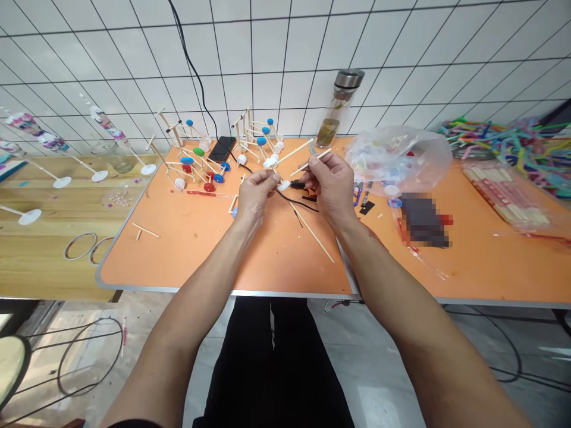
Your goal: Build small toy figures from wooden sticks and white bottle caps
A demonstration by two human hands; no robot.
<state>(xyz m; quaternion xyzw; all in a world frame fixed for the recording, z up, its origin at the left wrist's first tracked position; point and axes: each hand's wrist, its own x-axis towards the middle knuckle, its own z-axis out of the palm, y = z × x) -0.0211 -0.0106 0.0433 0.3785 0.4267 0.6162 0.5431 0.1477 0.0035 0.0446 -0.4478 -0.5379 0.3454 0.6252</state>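
The left hand [255, 196] and right hand [330, 187] clench wooden sticks [311, 161] in their fingers [314, 169], close together above a white cap [284, 185], black cable [303, 202] and the counter [178, 238]

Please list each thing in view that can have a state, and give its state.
Left hand: raised above the table, fingers pinched.
Right hand: raised, pinching a wooden stick.
Glass bottle: upright, steel lid on.
Plastic bag: crumpled, lying on the table.
Black phone: lying flat, screen dark.
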